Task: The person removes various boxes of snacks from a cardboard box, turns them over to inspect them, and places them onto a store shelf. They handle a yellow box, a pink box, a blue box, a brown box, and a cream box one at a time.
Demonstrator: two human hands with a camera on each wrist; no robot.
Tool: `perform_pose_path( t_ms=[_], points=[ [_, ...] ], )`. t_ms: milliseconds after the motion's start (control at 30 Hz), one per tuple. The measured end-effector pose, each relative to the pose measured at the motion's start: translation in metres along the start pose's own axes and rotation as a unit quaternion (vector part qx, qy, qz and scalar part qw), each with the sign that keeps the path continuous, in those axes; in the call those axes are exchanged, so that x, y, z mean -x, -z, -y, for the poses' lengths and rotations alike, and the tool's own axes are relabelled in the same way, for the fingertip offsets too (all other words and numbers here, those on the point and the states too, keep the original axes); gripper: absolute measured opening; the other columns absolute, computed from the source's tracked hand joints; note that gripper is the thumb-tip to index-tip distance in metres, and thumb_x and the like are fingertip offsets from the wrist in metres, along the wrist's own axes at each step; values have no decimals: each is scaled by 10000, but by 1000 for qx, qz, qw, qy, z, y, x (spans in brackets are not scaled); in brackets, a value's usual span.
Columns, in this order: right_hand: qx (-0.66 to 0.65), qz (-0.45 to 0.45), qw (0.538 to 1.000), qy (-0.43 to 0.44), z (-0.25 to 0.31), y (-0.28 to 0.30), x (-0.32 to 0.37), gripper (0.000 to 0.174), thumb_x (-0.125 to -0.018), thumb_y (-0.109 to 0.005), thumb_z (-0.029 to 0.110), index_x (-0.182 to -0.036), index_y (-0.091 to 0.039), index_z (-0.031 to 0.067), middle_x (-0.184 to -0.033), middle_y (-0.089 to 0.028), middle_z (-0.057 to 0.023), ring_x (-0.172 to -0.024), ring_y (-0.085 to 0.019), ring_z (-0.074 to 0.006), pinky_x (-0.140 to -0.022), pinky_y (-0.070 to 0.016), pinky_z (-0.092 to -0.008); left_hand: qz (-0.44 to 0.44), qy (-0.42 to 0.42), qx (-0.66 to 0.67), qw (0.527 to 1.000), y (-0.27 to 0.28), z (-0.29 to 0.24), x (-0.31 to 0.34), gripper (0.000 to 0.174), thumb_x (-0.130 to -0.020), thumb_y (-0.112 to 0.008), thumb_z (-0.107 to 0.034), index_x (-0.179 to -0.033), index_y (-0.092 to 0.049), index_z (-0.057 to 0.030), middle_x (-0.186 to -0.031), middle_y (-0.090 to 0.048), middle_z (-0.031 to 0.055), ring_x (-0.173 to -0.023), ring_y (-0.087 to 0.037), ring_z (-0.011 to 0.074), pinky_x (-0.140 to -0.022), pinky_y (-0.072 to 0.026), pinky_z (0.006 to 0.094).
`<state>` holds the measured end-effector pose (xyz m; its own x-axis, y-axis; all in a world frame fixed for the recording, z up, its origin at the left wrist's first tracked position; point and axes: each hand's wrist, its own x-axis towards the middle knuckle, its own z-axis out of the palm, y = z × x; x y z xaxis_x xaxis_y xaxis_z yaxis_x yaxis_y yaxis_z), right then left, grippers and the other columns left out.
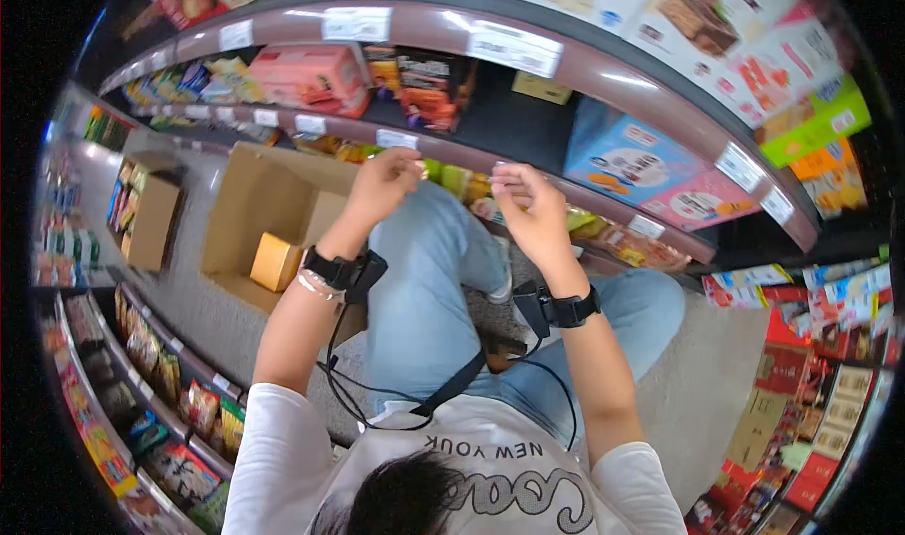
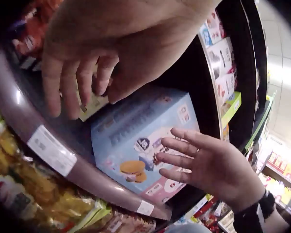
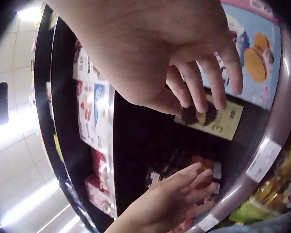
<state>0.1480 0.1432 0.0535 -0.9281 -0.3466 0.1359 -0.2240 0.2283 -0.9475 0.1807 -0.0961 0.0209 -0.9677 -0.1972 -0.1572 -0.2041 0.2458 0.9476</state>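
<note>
while the pale yellow box point(image 1: 541, 87) lay on the shelf point(image 1: 504, 125), the left hand point(image 1: 385, 184) and right hand point(image 1: 533, 205) hung empty, fingers loosely spread, seemingly mid-reach, where gripping called for closing them.

"How are the arms held?"
"Both are stretched forward, with the left forearm point(image 1: 306, 318) and the right forearm point(image 1: 599, 365) slanted inward towards the hands"

"And the left hand point(image 1: 385, 184)?"
"It is raised, with the fingers loosely bent and parted; in the left wrist view they are seen from close by"

"What of the right hand point(image 1: 535, 205)?"
"That one is held open too, its fingers spread and lightly bent, and the palm is shown to the left wrist camera"

"Are the hands joined?"
"They are kept apart, at nearly the same height"
</note>
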Motion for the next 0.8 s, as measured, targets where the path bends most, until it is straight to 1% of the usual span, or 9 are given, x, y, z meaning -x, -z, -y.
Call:
perform_pose_path(
  t_ms=[133,233,367,467,567,600,633,700,800],
  points=[
    [-38,100,994,31,25,-74,-9,210,-868,-632,81,-1065,-610,13,-975,-683,-78,-897,-663,-158,-793,-518,-285,-95,99,-14,990,87,41,41,274,-876,-603,-142,-1134,-603,-52,-883,-646,21,-706,-593,91,-541,-482,250],
    [-41,173,981,72,41,-131,-13,221,-861,-632,90,-1066,-607,12,-931,-685,-103,-870,-670,-180,-763,-525,-298,-120,198,-13,973,133,73,62,302,-865,-628,-185,-1140,-595,-65,-897,-632,15,-688,-583,99,-550,-488,276],
    [-7,250,965,83,47,-210,-12,228,-847,-640,123,-1045,-607,14,-893,-683,-140,-857,-678,-225,-742,-532,-329,-137,273,10,952,166,129,80,355,-836,-659,-217,-1149,-584,-68,-912,-632,34,-741,-605,136,-601,-520,311],
    [82,286,952,72,47,-257,-14,240,-824,-645,180,-1017,-615,41,-918,-683,-148,-876,-665,-302,-759,-529,-394,-81,334,-7,939,176,191,72,373,-818,-675,-185,-1154,-579,-53,-939,-641,66,-811,-637,188,-643,-546,350],
    [164,308,936,57,21,-301,-17,254,-809,-647,203,-1019,-621,63,-926,-681,-148,-887,-651,-333,-772,-522,-427,-38,320,17,946,171,219,71,409,-795,-699,-156,-1171,-571,-54,-984,-649,91,-868,-652,238,-656,-560,407],
    [190,312,930,43,15,-312,-19,261,-803,-650,209,-1021,-622,69,-926,-679,-152,-891,-647,-341,-776,-519,-435,-72,350,118,926,165,227,69,386,-771,-700,-101,-1137,-591,-42,-981,-664,112,-880,-661,250,-657,-564,386],
    [216,315,924,30,10,-322,-20,267,-796,-652,214,-1022,-623,75,-926,-677,-156,-894,-643,-349,-781,-516,-443,-2,285,-50,957,164,235,69,353,-781,-690,-120,-1109,-600,-27,-984,-670,128,-897,-664,256,-689,-562,377],
    [238,316,918,18,1,-332,-22,240,-798,-627,209,-985,-616,59,-928,-661,-174,-892,-640,-364,-775,-520,-459,50,205,-214,954,147,246,63,347,-787,-680,-129,-1109,-602,-27,-990,-669,131,-903,-662,260,-698,-560,379],
    [277,341,898,-15,-20,-344,-26,253,-797,-628,214,-1004,-621,68,-968,-659,-182,-928,-637,-367,-794,-518,-464,70,231,-229,943,120,264,54,340,-796,-666,-143,-1110,-605,-27,-1000,-668,135,-913,-660,267,-711,-556,381]
  ],
)
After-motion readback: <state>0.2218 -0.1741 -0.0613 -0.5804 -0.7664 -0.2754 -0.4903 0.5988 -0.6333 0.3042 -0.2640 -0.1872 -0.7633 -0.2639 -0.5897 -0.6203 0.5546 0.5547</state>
